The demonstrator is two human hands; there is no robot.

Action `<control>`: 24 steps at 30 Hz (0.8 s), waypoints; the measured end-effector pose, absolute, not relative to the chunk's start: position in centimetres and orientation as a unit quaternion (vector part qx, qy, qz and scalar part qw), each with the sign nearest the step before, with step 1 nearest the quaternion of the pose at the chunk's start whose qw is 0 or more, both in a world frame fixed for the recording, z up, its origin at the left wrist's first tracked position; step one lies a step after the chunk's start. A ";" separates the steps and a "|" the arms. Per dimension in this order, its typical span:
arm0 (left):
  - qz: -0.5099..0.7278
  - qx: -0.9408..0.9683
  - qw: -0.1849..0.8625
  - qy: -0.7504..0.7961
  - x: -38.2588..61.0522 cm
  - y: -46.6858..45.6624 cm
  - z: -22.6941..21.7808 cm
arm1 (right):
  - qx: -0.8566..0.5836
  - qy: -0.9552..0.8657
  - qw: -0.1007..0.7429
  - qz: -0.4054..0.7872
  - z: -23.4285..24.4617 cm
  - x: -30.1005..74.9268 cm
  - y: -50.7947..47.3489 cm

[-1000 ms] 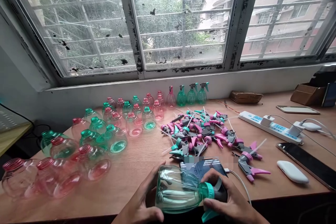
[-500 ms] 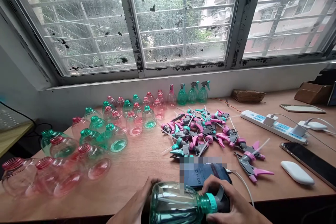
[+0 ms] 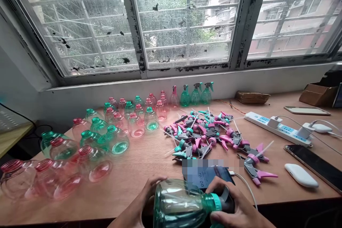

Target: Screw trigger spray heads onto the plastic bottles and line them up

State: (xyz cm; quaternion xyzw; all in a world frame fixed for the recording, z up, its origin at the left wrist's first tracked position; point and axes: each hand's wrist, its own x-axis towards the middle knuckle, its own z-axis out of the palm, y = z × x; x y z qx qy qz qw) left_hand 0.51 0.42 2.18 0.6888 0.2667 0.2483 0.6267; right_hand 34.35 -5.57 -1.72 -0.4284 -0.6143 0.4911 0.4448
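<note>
A green transparent spray bottle (image 3: 181,199) lies on its side in the air at the table's front edge, its base to the left. My left hand (image 3: 148,194) curls around the base end; part of its fingers is hidden behind the bottle. At the neck sits a teal collar with a dark grey spray head (image 3: 227,201), gripped by the thumb and fingers of my right hand (image 3: 242,205). A thin tube shows inside the bottle. Just beyond my hands lies a phone (image 3: 205,178) with a timer on its screen, partly blurred out.
Several open pink and green bottles (image 3: 117,142) stand on the left. A heap of pink, teal and grey spray heads (image 3: 203,131) lies mid-table. Headed bottles (image 3: 196,96) stand by the wall. On the right are a power strip (image 3: 278,128), a dark phone (image 3: 315,167) and a white case (image 3: 301,175).
The bottle has risen slightly and tilted a little in my hands. A teal tip now shows beneath my right hand. Both hands keep their hold.
</note>
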 end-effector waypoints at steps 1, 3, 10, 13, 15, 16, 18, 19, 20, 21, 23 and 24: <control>0.266 0.695 0.617 0.257 0.5 0.4 2.1 | -0.421 -0.601 0.451 0.508 -1.8 34.3 -5.5; 0.283 0.726 0.575 0.250 0.3 0.6 1.8 | -0.411 -0.570 0.462 0.540 -1.7 34.0 -5.5; 0.286 0.716 0.569 0.285 0.5 0.8 0.1 | -0.427 -0.533 0.466 0.563 -0.7 33.3 -5.7; 0.300 0.715 0.566 0.280 1.0 0.7 0.6 | -0.436 -0.536 0.473 0.547 -1.1 33.3 -5.7; 0.300 0.731 0.550 0.269 1.3 0.7 0.9 | -0.441 -0.538 0.478 0.536 -1.5 33.4 -5.6; 0.301 0.739 0.540 0.266 1.5 0.7 1.0 | -0.443 -0.540 0.481 0.530 -1.7 33.4 -5.6; 0.310 0.734 0.545 0.262 1.9 0.6 0.7 | -0.442 -0.542 0.486 0.524 -1.9 33.4 -5.5; 0.320 0.719 0.562 0.254 2.1 0.6 0.4 | -0.440 -0.543 0.488 0.524 -1.9 33.4 -5.5; 0.332 0.698 0.585 0.245 2.2 0.6 0.1 | -0.436 -0.542 0.490 0.525 -1.9 33.3 -5.4; 0.342 0.679 0.606 0.236 2.3 0.6 -0.3 | -0.431 -0.539 0.494 0.529 -1.8 33.3 -5.4; 0.361 0.655 0.624 0.225 2.5 0.6 -0.7 | -0.420 -0.527 0.501 0.543 -1.6 33.1 -5.4; 0.366 0.654 0.623 0.225 2.5 0.7 -0.7 | -0.416 -0.521 0.504 0.549 -1.5 33.1 -5.3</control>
